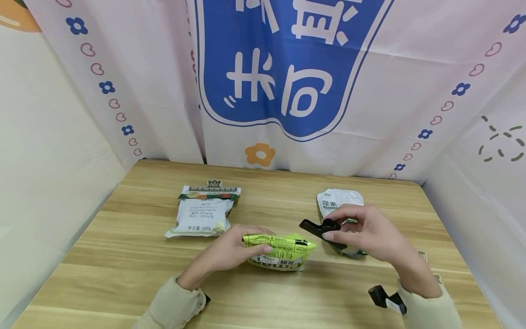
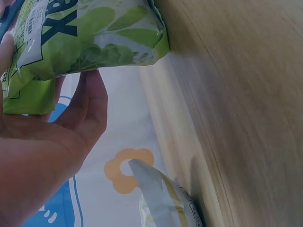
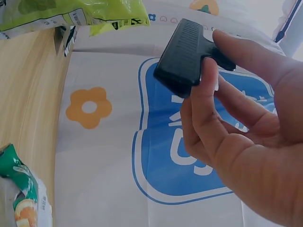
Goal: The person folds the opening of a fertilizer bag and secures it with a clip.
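Observation:
My left hand (image 1: pixel 236 249) grips a lime-green and white printed bag (image 1: pixel 279 260) at its folded top. In the left wrist view the thumb is on one side of the bag (image 2: pixel 109 35) and fingers are on the other. My right hand (image 1: pixel 370 228) pinches a black bag clip (image 1: pixel 322 228) between thumb and fingers, just right of the green bag's top. Seen from the right wrist, the clip (image 3: pixel 180 59) has a long ribbed bar, and the green bag (image 3: pixel 94 14) is apart from it.
A white bag (image 1: pixel 203 214) with a green and orange band lies at the left of the wooden table (image 1: pixel 263 187). Behind my right hand is a white pouch (image 1: pixel 339 198), partly hidden. A printed curtain (image 1: pixel 164 91) hangs along the table's back edge.

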A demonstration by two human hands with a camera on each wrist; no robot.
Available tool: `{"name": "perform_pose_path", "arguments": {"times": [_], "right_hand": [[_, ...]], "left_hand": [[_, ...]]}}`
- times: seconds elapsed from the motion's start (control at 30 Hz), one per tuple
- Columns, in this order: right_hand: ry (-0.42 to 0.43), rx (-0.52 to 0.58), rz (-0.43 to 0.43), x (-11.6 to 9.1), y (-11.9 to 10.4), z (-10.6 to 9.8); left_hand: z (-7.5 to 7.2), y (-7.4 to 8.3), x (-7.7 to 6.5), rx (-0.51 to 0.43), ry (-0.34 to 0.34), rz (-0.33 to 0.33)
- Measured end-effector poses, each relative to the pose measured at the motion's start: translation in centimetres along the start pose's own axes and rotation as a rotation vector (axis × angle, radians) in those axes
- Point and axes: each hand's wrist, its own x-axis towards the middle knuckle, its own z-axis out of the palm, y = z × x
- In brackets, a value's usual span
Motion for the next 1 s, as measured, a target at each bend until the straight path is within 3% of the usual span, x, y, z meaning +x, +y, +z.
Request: {"name": "perform_pose_path", "arguments": {"times": [0.23, 0.5, 0.63, 0.83, 1.0], "right_hand": [[-0.002, -0.096, -0.137, 0.4, 0.0, 1.1], [-0.002, -0.244, -0.142, 0.5, -0.9, 2.2], [0.045, -0.266, -0.179, 0.5, -1.1, 2.8], [0.15, -0.257, -0.312, 0.4, -1.1, 3.3], [0.167, -0.292, -0.359, 0.5, -1.4, 3.8]], "left_hand": [[0.1, 0.1, 0.1, 0.047, 0.008, 0.041], [0.1, 0.4, 0.3, 0.089, 0.047, 0.041], [0.2, 0.5, 0.5, 0.108, 0.07, 0.053], [0.2, 0.6, 0.6, 0.112, 0.074, 0.053], [0.1, 0.7, 0.5, 0.082, 0.059, 0.03]]}}
